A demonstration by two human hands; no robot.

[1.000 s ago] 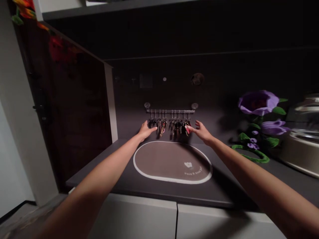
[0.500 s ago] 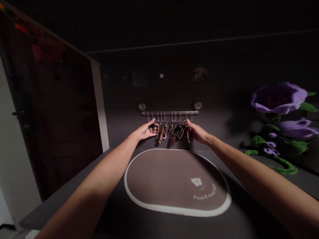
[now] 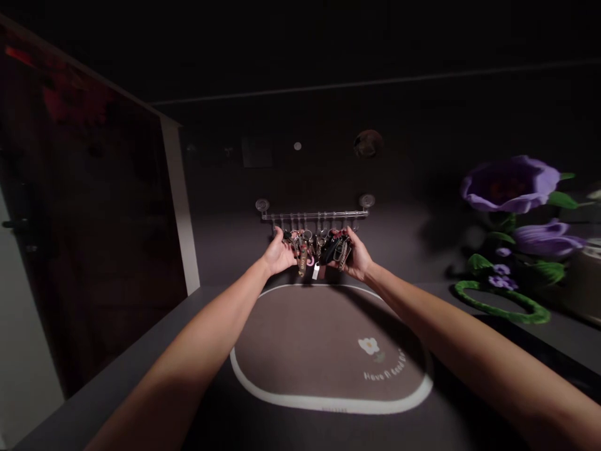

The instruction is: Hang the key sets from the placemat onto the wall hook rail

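Several bunches of keys (image 3: 322, 247) with key rings and charms hang from small clear hooks under a transparent rail (image 3: 314, 216) on the wall. At the left end of the bunches, my left hand (image 3: 278, 255) has its thumb raised and its fingers stretched behind the keys, touching them. A brown charm lettered "Love" (image 3: 303, 260) hangs by its fingertips. From the right, my right hand (image 3: 359, 255) curls around the dark keys and fobs (image 3: 339, 249), its fingertips hidden behind them. A small white tag (image 3: 316, 271) dangles between the hands.
An oval brown mat (image 3: 305, 351) with a white border lies on the dark counter below. Purple plush flowers (image 3: 511, 188) with a green looped base (image 3: 502, 304) stand at the right. Round suction mounts (image 3: 367, 200) hold the rail. A dark door (image 3: 103, 250) is on the left.
The keys on the right have been pushed leftward by my right hand and sit closer together. My left hand has shifted slightly lower by the keys. The white tag now shows.
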